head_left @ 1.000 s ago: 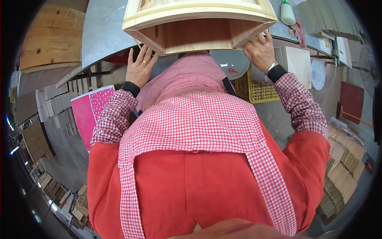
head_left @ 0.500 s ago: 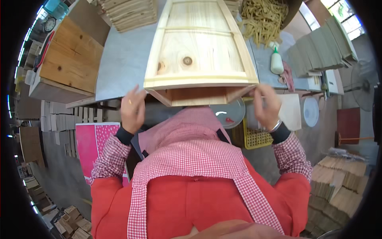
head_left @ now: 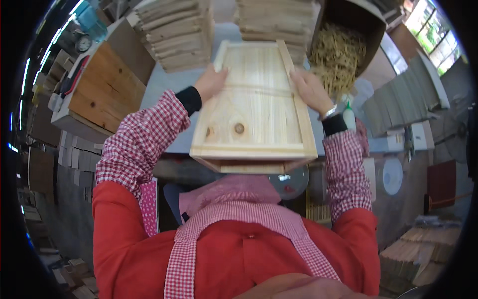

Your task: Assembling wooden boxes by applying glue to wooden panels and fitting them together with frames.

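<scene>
Blue-grey tabletop (head_left: 179,139) spreads beneath both sets of fingers. Between the fingers lies the pale wooden box (head_left: 264,119), its framed panel face up and its opening toward the person, nearer than the fingertips and past the table's near edge. Well left of the left fingers stands a wooden case (head_left: 107,92) with an orange-brown side. Beyond the fingers rise two slat stacks (head_left: 174,35), and farther right, a grey stack (head_left: 403,94) leans. Just past the right fingers, a dark carton (head_left: 351,15) holds tangled tan strips (head_left: 338,55). The left hand (head_left: 211,82) grasps the box's left long edge, the right hand (head_left: 311,89) its right; the fingers' undersides are hidden. Behind the right fingers, near the cuff, is a green-tipped bottle (head_left: 348,119). Smallest, a brown knot (head_left: 239,129) marks the panel nearer the person than the fingers.
</scene>
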Tool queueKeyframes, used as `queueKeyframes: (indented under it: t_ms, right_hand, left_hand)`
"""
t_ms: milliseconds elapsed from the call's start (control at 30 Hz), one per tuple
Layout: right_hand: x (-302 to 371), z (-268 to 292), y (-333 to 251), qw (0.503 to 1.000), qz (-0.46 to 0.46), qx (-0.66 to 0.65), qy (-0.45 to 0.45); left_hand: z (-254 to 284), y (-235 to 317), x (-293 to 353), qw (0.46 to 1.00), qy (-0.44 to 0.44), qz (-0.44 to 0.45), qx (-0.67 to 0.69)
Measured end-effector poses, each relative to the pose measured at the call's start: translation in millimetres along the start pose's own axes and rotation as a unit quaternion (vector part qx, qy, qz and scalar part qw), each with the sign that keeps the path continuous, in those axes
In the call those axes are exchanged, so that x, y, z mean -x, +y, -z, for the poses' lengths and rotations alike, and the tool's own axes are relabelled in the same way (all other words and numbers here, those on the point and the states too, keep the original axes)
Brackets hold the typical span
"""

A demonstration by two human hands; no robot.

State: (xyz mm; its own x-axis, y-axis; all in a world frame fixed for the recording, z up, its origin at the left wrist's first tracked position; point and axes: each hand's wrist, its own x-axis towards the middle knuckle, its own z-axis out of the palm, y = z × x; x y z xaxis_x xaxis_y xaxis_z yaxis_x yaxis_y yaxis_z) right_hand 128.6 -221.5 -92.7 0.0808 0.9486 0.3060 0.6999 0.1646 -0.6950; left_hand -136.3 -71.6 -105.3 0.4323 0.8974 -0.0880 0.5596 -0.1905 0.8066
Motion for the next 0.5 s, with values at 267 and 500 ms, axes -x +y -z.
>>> queueKeyframes:
  t_ms: [267,500]
  right_hand:
    - [-43.4,-1.2,-6.2,0.97,-0.234,-0.031,-0.056]
    - [-20.8,4.6,-24.7,0.996,-0.082,0.03,0.01]
  left_hand:
    - [12.1,39.9,1.0,0.973,-0.082,0.172,0.129]
    - [24.6,26.6,36.7,0.998,0.058,0.019,0.029]
